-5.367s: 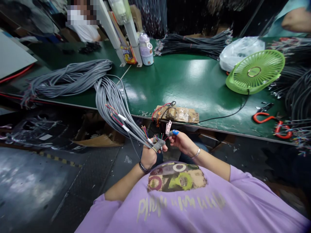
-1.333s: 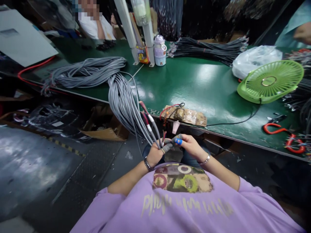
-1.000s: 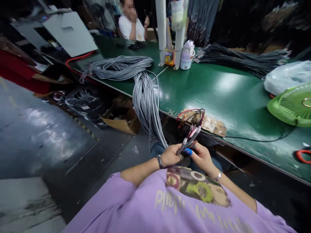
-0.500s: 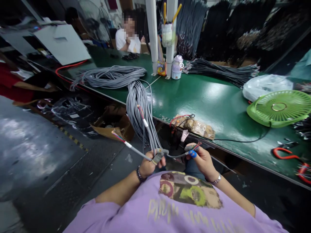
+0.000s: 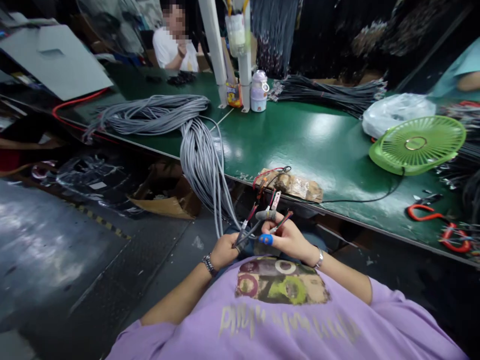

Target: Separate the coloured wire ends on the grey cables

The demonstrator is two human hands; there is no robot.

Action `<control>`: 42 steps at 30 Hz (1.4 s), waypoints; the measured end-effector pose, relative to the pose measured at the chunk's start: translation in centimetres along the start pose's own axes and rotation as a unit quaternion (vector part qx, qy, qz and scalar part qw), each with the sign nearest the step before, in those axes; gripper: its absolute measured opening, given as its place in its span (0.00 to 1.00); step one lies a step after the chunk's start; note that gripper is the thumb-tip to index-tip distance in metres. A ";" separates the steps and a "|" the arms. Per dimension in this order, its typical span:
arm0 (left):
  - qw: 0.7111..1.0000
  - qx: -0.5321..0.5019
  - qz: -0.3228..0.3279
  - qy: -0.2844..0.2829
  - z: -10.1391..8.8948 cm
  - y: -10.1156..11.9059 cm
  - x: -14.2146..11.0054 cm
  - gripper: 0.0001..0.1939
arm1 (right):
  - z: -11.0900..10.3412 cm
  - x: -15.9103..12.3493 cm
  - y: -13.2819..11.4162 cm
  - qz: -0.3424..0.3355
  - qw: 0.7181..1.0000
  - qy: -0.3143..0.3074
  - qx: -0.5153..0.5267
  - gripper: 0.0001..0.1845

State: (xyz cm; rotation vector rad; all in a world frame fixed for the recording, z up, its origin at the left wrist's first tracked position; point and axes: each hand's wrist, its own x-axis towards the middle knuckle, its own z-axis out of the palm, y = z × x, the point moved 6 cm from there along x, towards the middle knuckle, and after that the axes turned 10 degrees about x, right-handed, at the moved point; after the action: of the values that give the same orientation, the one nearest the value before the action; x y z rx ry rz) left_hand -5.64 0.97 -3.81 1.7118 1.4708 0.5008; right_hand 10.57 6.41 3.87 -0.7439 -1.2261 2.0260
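Grey cables hang in a thick bundle off the bench edge and run down to my hands. My left hand is closed around cable near the ends, with a bared end of coloured wires and a white band standing up beside it. My right hand, blue tape on its thumb and a grey cover on a finger, pinches a cable end whose thin coloured wires stick out past the fingers. Another wire end shows between the hands. Just beyond them, a taped cardboard piece with red and black wires lies at the bench edge.
On the green bench stand a green fan, a plastic bag and a bottle. Red-handled pliers lie at right. Black cables are at the back. A cardboard box sits below. A person sits opposite.
My right hand has come left, close to my left hand, with its cable end. The cable ends by my left hand have swung right and upright. The whole view has shifted.
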 end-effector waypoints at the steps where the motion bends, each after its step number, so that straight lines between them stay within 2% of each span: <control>1: 1.000 0.007 0.001 -0.005 0.2 -0.1 0.1 0.09 | -0.1 0.1 0.2 0.001 1.000 0.014 0.003 0.22; 3: 1.000 0.014 -0.004 -0.005 0.5 -0.4 0.2 0.10 | -0.6 0.1 0.7 0.001 0.999 0.050 0.013 0.18; 8: 0.999 -0.028 -0.020 0.005 0.4 -1.0 0.1 0.14 | -1.7 -0.5 2.2 0.018 0.995 0.098 0.021 0.20; 11: 0.999 0.044 -0.005 -0.027 0.6 -1.0 -0.1 0.12 | -1.9 -0.7 2.3 -0.006 0.994 0.105 0.004 0.19; 13: 0.990 0.124 0.010 -0.067 0.9 -0.9 -0.1 0.07 | -1.4 -0.7 2.0 -0.035 0.996 0.068 -0.043 0.17; 15: 0.982 0.158 0.022 -0.105 1.2 -0.8 -0.1 0.06 | -0.6 -0.6 1.6 -0.064 0.993 0.007 -0.099 0.14; 18: 0.987 0.065 0.064 -0.135 1.3 0.4 0.3 0.10 | 0.5 -0.5 1.2 -0.110 0.978 -0.068 -0.166 0.14; 21: 0.987 -0.042 0.098 -0.124 1.2 2.2 1.2 0.11 | 1.1 -0.4 1.1 -0.155 0.952 -0.100 -0.244 0.16; 25: 0.988 -0.051 0.092 -0.116 1.8 3.5 2.8 0.06 | 1.9 -0.6 0.9 -0.201 0.903 -0.135 -0.356 0.15; 27: 0.988 -0.044 0.093 -0.114 2.0 4.0 3.3 0.04 | 1.8 -0.6 0.7 -0.209 0.890 -0.124 -0.385 0.16; 30: 0.984 -0.067 0.099 -0.132 2.0 4.8 3.7 0.03 | 1.3 -0.4 0.4 -0.198 0.898 -0.092 -0.382 0.16; 33: 0.979 -0.105 0.090 -0.151 1.3 5.8 3.9 0.07 | 1.0 0.0 0.4 -0.173 0.910 -0.080 -0.368 0.14; 38: 0.990 -0.082 0.057 -0.101 -0.2 6.0 4.5 0.03 | -0.5 -0.2 -0.1 -0.200 0.939 -0.032 -0.279 0.15; 41: 0.985 -0.129 0.015 -0.110 -0.1 4.9 4.0 0.15 | -2.0 -0.6 1.0 -0.138 0.979 0.008 -0.151 0.16; 42: 0.985 -0.144 -0.004 -0.092 -0.1 4.4 3.8 0.19 | -2.3 -0.7 1.7 -0.109 0.988 0.015 -0.107 0.17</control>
State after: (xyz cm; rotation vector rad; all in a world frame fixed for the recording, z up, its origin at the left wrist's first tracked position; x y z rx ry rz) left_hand -2.00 4.65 -1.05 1.4812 1.2078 0.5102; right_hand 12.33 6.53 1.52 -0.7022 -1.4559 1.7197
